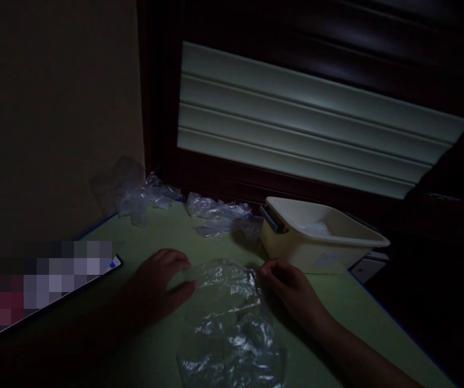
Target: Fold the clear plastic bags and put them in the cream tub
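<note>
Clear plastic bag (232, 318) lies crumpled between both sets of fingers. Left hand (154, 285) is half-open, thumb and fingertips resting on its edge. Right hand (292, 288) is curled at the opposite edge, grip too dark to tell. A gentle, even pull from both sides suits it, I'd say; cream tub (320, 242) just beyond the right fingers

The counter (167, 231) is pale green with a blue edge; the tub (320, 248) is cream; the crumpled plastic bag (232, 318) is clear and glossy.
</note>
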A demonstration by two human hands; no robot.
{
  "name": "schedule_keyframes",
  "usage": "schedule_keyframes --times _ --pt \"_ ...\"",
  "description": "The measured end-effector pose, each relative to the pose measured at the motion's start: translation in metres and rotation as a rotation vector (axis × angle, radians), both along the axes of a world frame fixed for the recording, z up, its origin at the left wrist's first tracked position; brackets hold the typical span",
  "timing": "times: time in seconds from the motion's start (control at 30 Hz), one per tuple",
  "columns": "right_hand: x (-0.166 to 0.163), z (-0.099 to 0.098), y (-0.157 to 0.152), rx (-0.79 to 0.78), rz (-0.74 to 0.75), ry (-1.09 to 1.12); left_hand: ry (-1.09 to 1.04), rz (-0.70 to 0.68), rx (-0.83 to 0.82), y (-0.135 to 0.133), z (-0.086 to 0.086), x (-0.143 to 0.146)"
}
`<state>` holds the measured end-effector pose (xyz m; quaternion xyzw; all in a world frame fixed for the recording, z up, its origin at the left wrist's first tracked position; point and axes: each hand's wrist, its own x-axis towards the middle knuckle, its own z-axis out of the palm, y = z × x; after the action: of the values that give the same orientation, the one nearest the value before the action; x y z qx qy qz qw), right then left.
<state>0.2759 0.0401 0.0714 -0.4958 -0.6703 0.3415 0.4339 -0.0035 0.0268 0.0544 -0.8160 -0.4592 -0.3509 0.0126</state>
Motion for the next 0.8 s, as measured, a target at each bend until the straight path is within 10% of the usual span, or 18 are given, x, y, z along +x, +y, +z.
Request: schedule_keyframes --times 0.8 --pt "0.006 -0.003 0.016 -0.249 0.135 0.028 -0.074 -0.171 -0.1 0.008 -0.007 -0.002"
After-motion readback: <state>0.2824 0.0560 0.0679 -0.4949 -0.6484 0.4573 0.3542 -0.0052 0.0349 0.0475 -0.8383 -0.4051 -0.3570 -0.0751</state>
